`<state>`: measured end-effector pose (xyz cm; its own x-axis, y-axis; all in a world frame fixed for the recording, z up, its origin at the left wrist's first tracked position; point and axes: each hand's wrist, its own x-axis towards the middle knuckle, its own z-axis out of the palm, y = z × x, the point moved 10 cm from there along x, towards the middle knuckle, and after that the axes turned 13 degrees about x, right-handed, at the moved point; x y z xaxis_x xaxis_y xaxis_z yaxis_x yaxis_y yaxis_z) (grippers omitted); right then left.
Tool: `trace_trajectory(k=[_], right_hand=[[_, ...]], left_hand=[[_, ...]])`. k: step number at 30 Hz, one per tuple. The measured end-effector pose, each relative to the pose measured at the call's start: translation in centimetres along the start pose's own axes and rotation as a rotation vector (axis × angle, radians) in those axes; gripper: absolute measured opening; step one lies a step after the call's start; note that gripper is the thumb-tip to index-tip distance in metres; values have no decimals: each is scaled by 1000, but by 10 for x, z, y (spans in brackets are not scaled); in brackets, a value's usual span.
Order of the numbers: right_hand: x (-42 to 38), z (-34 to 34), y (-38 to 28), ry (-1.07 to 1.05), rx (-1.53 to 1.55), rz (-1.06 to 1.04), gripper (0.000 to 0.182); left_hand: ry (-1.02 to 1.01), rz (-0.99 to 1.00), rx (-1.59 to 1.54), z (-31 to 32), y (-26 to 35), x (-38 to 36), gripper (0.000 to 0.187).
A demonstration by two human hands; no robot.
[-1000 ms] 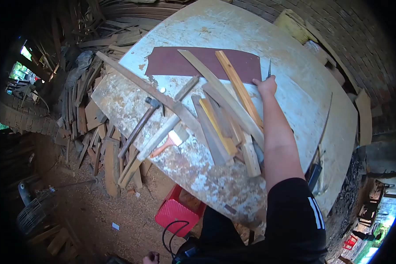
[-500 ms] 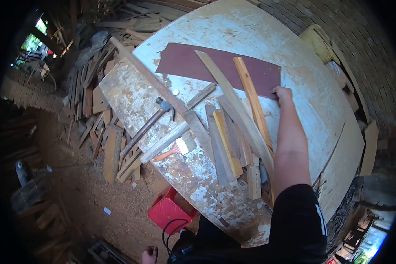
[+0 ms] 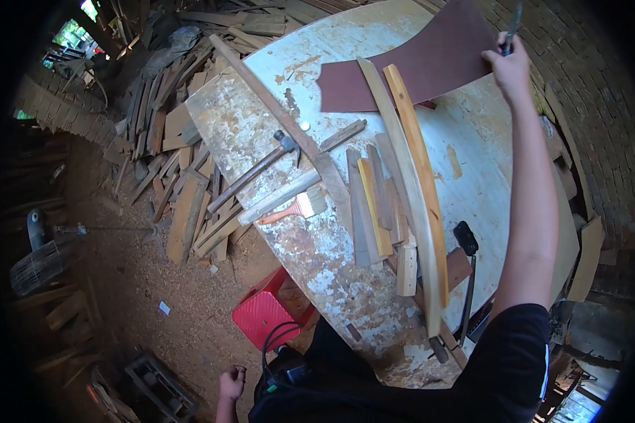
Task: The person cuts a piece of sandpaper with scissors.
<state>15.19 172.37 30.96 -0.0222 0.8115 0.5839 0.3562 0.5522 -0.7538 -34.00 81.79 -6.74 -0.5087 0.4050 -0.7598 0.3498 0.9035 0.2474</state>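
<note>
At the far right edge of the table, my right hand (image 3: 511,67) is closed on a slim dark tool (image 3: 506,48) with a greyish, blade-like end pointing up. Its thumb side is at the edge of a maroon sheet (image 3: 430,67) that looks like sandpaper, and the sheet's right end curves up off the table. The sheet's left end lies flat, passing under two long wooden strips (image 3: 420,162). My left hand (image 3: 233,382) hangs low at my side, fingers curled, with nothing visible in them.
On the worn table (image 3: 317,275) lie a hammer (image 3: 257,169), a paintbrush (image 3: 300,206), several wood offcuts (image 3: 369,204) and a black-headed tool (image 3: 466,240). A red stool (image 3: 264,317) stands under the near edge. Scrap wood (image 3: 183,218) is heaped to the left.
My right hand has moved up and away, raising the sheet's right end. The slim tool now shows in that hand. The black-headed tool has come into sight beside the strips.
</note>
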Motion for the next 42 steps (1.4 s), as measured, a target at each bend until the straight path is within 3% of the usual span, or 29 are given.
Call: trace_trajectory(k=[6,9,10,11,18,22,23,25,27,30,31,33,34,35,36,37,39,40,42], right_hand=[[5,-40,-58,37,242,-20,34],[-9,-44,-105,8,223,-59,37],[-13,-45,-120,-1,172,-100,24],[-19,-49,-139,1,199,-129,27],[-58,-85,-319,-12,271,-340,41],[-135,-125,-452,50,167,-299,54],[-166,-139,-477,113,205,-260,40],[-220,-153,-536,90,229,-120,32],[-262,-196,-575,256,329,-133,30],[-340,-220,-646,537,437,-188,37],[-341,-176,-679,60,654,-297,36],[-381,-212,-693,219,753,-392,62],[-393,-229,-683,235,1015,-323,56],[-406,-252,-670,246,913,-278,65],[-427,-324,-636,413,846,-192,44],[-457,-355,-608,524,778,-144,38],[-522,-388,-555,680,644,-65,36],[-554,-403,-513,637,734,-9,39],[-615,-403,-441,645,852,73,45]], left_hand=[[-2,34,18,0,-6,11,18],[-41,97,-68,9,-23,17,17],[-47,108,-74,10,-32,20,17],[-53,121,-80,12,-40,26,17],[-16,177,-27,-16,-110,42,21],[28,338,-137,-39,-144,62,25],[27,395,-189,-49,-145,69,26],[54,528,-150,-82,-118,71,27],[3,542,-191,-111,-79,64,26],[-124,790,-346,-131,7,39,33],[-156,899,-349,-135,42,17,39],[-423,922,-394,-113,96,-19,60],[-518,969,-475,-103,122,-43,70],[-607,1017,-555,-96,146,-65,81],[-687,1013,-636,-89,162,-80,88],[-768,1007,-718,-84,177,-93,95],[-1103,911,-989,-68,205,-118,95],[-1267,836,-1121,-62,211,-128,95],[-1271,814,-1137,-53,218,-132,93]])
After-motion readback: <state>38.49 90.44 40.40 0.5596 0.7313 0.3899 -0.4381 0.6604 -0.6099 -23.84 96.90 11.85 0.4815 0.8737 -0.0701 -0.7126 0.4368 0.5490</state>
